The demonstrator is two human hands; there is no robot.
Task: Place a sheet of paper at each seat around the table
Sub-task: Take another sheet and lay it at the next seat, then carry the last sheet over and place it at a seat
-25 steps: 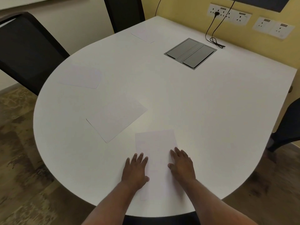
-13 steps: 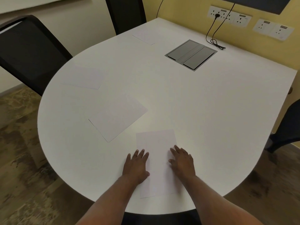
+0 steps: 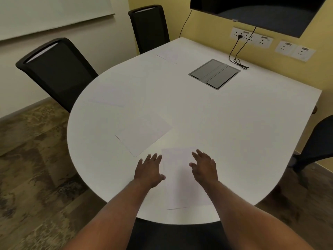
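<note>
Both hands have slid outward to the nearest sheet's (image 3: 182,177) side edges; its long axis runs away from the person. Left hand (image 3: 148,171) and right hand (image 3: 204,168) lie flat, fingers spread, gripping nothing.

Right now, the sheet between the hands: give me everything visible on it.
The sheet of paper is plain white, blank as far as the blurred picture shows, and rectangular. It lies flat in portrait pose on the white table, its near edge close to the curved rim in front of the person. The left hand rests flat beside its left edge, thumb at the edge; the right hand covers its right edge, fingers spread. No fold or curl shows. It lies apart from the angled sheet to its upper left.
</note>
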